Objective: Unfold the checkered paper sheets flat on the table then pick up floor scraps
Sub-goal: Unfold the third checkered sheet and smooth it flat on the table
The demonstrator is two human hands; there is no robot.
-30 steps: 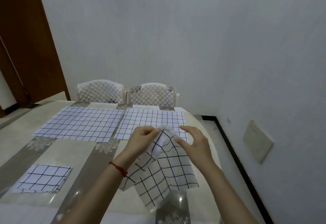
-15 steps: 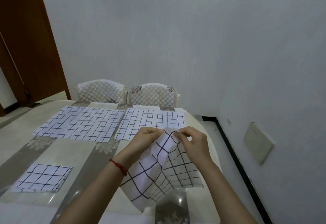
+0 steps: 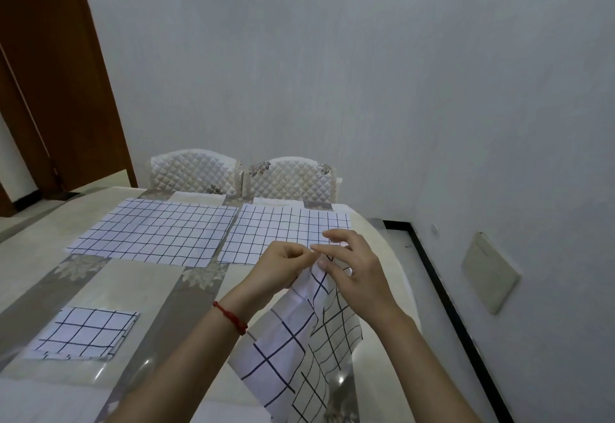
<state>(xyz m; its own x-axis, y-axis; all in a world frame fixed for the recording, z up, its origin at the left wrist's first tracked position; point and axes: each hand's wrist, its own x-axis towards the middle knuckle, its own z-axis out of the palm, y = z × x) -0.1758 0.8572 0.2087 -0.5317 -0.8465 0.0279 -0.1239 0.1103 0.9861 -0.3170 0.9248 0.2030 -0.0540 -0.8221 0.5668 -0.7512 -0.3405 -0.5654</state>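
Checkered sheet (image 3: 296,349) hangs below both grips (left (image 3: 283,264) pinching, right (image 3: 356,276) pinching).

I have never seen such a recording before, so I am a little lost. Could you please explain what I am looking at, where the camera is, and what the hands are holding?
There is no machine here. A person wears a camera on the head, looking forward and down, so you see their own two arms. The left hand pinches the top edge of a half-folded checkered sheet, which hangs down in front of the table. The right hand is at the same edge; its fingers look loosely spread. Two sheets already lie flat, the left flat sheet and the right flat sheet. A folded sheet waits nearer. Two padded chairs stand behind the table.
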